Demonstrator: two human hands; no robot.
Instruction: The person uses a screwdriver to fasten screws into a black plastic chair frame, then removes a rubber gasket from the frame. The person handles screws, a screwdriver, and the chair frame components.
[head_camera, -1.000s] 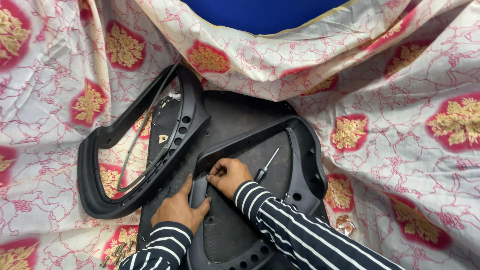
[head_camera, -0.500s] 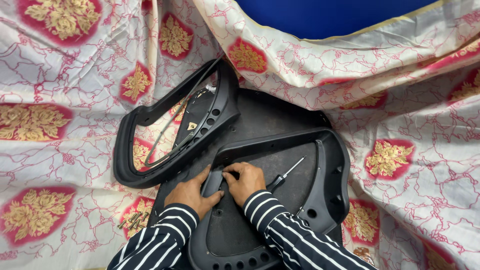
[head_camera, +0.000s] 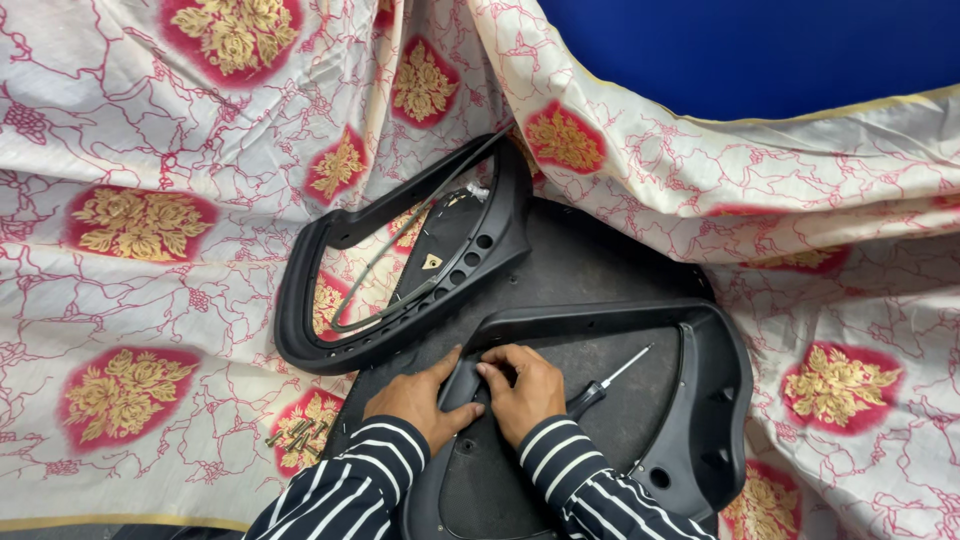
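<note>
Both hands press together on the near-left bend of a black plastic frame (head_camera: 600, 330) that lies on a dark panel (head_camera: 590, 270) over the patterned cloth (head_camera: 140, 300). The left hand (head_camera: 420, 400) curls its fingers around the outer edge of the bend, while the right hand (head_camera: 525, 385) bends its fingertips down onto the same spot — neither is open. Seating this corner well likely calls for even pressure from both sides. A screwdriver (head_camera: 610, 378) lies just beside the right hand, untouched; loose screws (head_camera: 298, 432) sit on the cloth near the left sleeve — a second black frame (head_camera: 400, 260) rests beyond.

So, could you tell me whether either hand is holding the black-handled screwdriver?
No, the screwdriver lies loose beside the right hand.
</note>
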